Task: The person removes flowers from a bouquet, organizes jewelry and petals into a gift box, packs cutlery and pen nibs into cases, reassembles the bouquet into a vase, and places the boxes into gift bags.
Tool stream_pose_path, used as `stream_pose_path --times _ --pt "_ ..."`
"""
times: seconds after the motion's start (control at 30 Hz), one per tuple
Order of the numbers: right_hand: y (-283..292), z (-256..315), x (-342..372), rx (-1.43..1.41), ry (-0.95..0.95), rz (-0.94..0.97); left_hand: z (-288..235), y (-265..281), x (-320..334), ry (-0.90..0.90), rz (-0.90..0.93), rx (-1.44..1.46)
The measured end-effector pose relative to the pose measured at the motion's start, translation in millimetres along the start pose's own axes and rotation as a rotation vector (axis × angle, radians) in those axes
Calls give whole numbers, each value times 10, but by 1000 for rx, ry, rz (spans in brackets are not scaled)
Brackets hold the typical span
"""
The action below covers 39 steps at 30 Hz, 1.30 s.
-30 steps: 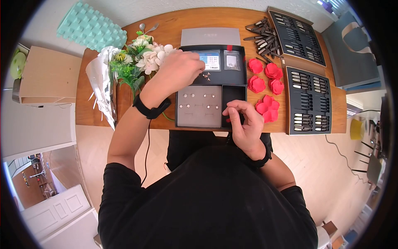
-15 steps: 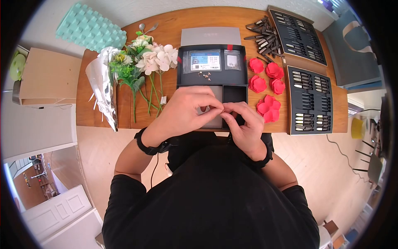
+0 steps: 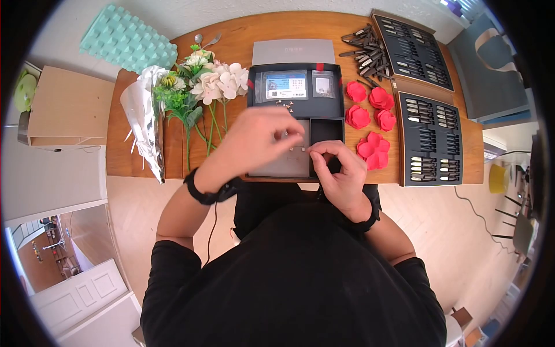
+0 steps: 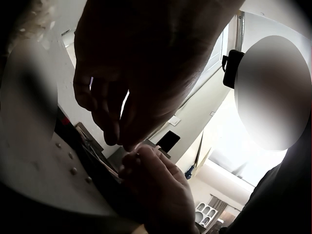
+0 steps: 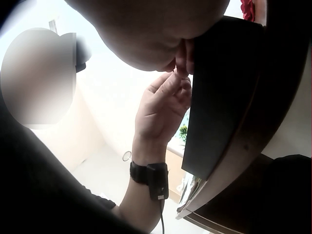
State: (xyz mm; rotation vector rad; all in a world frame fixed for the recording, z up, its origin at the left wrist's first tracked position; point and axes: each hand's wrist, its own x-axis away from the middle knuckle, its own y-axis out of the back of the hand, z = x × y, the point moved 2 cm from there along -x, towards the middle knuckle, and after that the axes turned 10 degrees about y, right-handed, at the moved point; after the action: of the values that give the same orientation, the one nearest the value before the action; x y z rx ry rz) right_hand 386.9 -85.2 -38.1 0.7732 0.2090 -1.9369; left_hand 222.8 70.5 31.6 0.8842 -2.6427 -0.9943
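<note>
My left hand (image 3: 254,144), blurred in the head view, is over the grey pad (image 3: 274,168) of a black box, fingers bent toward the thumb; whether they hold anything is unclear. At the right edge of this pad, my right hand (image 3: 342,182) pinches a small piece (image 4: 138,155) between thumb and forefinger, its shape too small to tell. In the left wrist view the fingertips of both hands lie close together. Small studs (image 4: 73,171) sit on the pad. Several tiny metallic pieces (image 3: 290,109) lie in the box's upper part, below a labelled packet (image 3: 286,87).
White flowers (image 3: 211,87) and a foil wrap (image 3: 144,121) are left of the box. Red flowers (image 3: 376,150) lie at its right, beside black trays (image 3: 430,139) of pens or similar sticks. Behind them is a pile of dark sticks (image 3: 370,55). A grey lid (image 3: 293,52) lies behind the box.
My left hand went from the box's upper part down to my right fingertips, then moved slightly up and left of them. My right hand has stayed nearly in place.
</note>
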Motion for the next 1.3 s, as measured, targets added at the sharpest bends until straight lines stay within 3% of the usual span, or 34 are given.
stream_pose_path --times 0.1,0.17,0.3,1.03,1.23,1.3 --pt "-8 -8 11 3 -11 -3 320 133 -274 6 -110 -159" --pt "-20 -9 8 13 -4 2 493 159 -447 -198 -144 -500" --pt "-12 -13 -1 40 4 -9 572 98 -633 -170 -6 -667" --pt "-9 74 -60 64 -35 38 648 100 -691 -259 -11 -619" --pt "-13 71 -52 66 -48 44 603 226 -638 -182 -42 -490" --pt "-12 76 -57 63 -49 43 464 312 -582 98 78 -153"
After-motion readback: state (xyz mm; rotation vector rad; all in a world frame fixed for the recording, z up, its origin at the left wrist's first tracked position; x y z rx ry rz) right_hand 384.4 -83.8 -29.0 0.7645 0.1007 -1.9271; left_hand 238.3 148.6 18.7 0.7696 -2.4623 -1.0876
